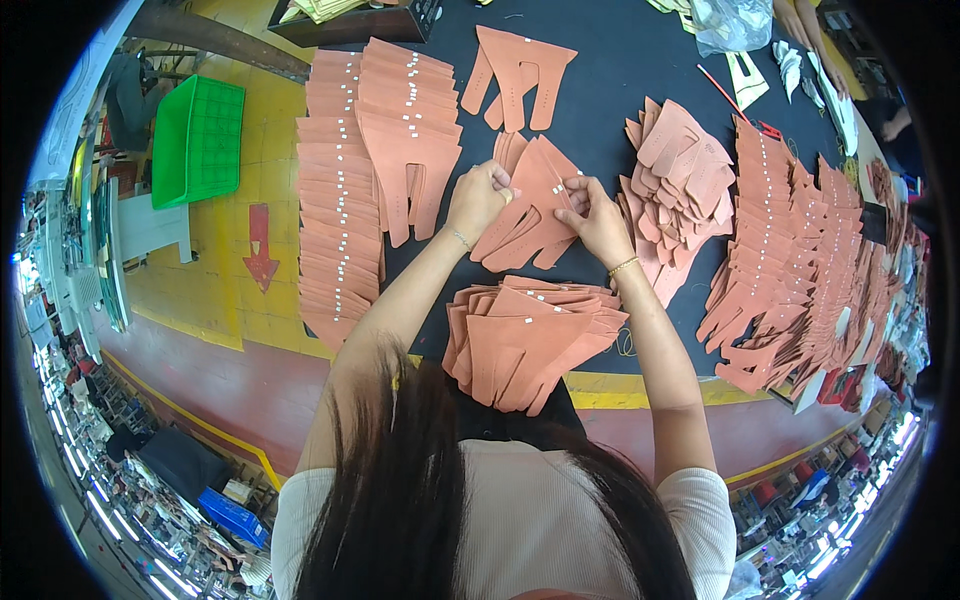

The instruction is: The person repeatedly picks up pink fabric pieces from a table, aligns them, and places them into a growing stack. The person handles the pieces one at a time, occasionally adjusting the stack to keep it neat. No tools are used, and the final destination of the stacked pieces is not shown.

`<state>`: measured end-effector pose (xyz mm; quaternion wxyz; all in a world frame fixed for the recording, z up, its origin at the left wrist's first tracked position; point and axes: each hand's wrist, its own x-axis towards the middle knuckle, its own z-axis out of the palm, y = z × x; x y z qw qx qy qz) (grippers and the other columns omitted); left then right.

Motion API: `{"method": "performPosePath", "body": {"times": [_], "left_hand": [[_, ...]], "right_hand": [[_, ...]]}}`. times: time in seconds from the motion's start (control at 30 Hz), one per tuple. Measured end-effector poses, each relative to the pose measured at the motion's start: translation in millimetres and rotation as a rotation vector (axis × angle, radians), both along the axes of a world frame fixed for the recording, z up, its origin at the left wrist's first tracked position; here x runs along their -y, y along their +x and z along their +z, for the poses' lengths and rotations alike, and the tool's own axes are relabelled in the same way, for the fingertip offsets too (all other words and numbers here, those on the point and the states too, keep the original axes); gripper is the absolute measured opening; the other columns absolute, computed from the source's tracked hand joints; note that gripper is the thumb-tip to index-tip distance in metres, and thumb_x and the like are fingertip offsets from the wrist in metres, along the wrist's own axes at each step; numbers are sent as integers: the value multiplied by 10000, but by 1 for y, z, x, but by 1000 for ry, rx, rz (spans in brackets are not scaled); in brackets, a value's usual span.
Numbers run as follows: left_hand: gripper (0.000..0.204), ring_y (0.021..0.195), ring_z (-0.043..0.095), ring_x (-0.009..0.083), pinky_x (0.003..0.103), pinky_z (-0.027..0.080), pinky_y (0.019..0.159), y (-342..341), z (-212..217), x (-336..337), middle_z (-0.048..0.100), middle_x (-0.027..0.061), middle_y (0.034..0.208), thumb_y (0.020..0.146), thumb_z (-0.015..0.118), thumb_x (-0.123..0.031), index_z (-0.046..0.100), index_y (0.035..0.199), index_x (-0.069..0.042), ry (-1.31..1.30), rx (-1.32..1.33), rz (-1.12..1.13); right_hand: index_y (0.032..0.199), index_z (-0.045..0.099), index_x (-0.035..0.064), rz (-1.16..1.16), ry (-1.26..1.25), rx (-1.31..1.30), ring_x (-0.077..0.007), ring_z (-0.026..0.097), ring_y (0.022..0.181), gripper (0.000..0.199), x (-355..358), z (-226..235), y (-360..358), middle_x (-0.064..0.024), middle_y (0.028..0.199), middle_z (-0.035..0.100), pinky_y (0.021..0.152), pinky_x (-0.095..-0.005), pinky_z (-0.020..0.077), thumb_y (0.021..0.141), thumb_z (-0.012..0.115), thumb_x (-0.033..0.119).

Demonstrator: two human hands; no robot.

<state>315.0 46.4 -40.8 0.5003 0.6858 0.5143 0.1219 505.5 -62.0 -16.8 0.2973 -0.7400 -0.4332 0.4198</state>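
Observation:
Between my hands lies a small group of salmon-coloured, leather-like cut pieces (540,190), fanned over each other, with slots and curved straps. My left hand (482,200) has its fingers closed on their left edge. My right hand (598,220) pinches their right edge between thumb and fingers. Just beyond my hands a few matching pieces (545,65) lie flat. Closer to my body, a thick pile of the same pieces (530,335) rests at the table's near edge, with small white tags on some.
Long overlapping rows of tagged pieces (335,200) line the dark table (620,80) on the left, and more rows (765,230) on the right. A loose heap (685,160) sits right of my hands. A co-worker's hand (805,25) shows at far right. A green crate (200,140) stands off left.

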Motion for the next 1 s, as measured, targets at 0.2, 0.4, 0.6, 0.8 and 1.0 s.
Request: {"method": "performPosePath", "body": {"times": [0.2,0.4,0.6,0.8,1.0], "left_hand": [[323,776,599,156,305,493,717,-9,7,1,619,79,842,786,810,-201,638,928,32,-51,147,13],[328,817,578,107,268,479,761,-42,36,1,646,44,892,866,743,-181,648,1082,48,-222,129,-165],[194,814,618,88,262,509,733,-78,61,14,713,52,908,886,707,-86,663,1031,35,-282,482,162],[186,642,591,108,287,478,601,-117,64,-27,661,56,703,842,747,-112,667,903,44,-19,-45,332],[232,631,588,186,330,473,622,-115,52,-37,642,72,724,819,758,-135,637,941,21,170,-125,413]], "right_hand": [[1050,664,27,186,15,-108,-101,606,839,226,-3,3,8,-6,921,623,786,-256,503,859,752,110],[1039,668,24,190,-69,-292,-87,607,854,210,-13,26,0,-6,937,646,793,-244,496,870,748,118],[1085,671,27,293,-51,-210,-87,612,831,311,-39,41,-16,-10,958,689,787,-264,503,911,717,281],[1081,682,24,312,49,-182,-125,637,814,309,-72,38,-27,-58,944,706,773,-285,514,911,701,282],[1072,682,22,396,106,-10,-188,680,846,231,-109,23,-48,-90,976,717,814,-327,525,930,652,202]]}}
